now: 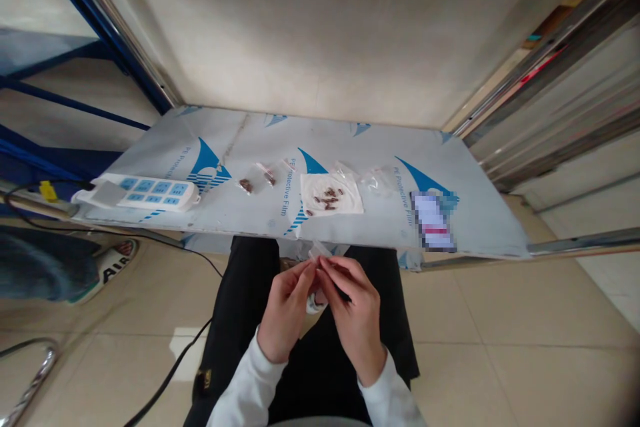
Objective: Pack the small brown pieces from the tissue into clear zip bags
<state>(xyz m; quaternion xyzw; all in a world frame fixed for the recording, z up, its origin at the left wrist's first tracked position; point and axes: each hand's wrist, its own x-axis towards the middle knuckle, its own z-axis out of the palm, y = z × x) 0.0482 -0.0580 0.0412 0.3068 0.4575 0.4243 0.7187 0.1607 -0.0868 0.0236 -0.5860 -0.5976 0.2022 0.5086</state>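
My left hand (286, 303) and my right hand (356, 310) meet fingertip to fingertip above my lap, just before the table's front edge. Between them they pinch a small clear plastic bag (320, 249); its contents, if any, cannot be made out. Beyond it on the table (240, 220) lies a white paper sheet (353, 204) bearing several small dark brown pieces (330, 201). To its left rest two little clear bags with brown contents, one nearer the sheet (269, 175) and one farther left (245, 185). Other clear bags (377, 180) lie right of the sheet.
A white power strip (160, 193) with blue sockets sits at the table's left end, its black cable (150, 240) hanging down. A phone (433, 221) lies near the right front. Metal posts and a pale wall (320, 33) bound the table. Another person's shoe (113, 271) shows at left.
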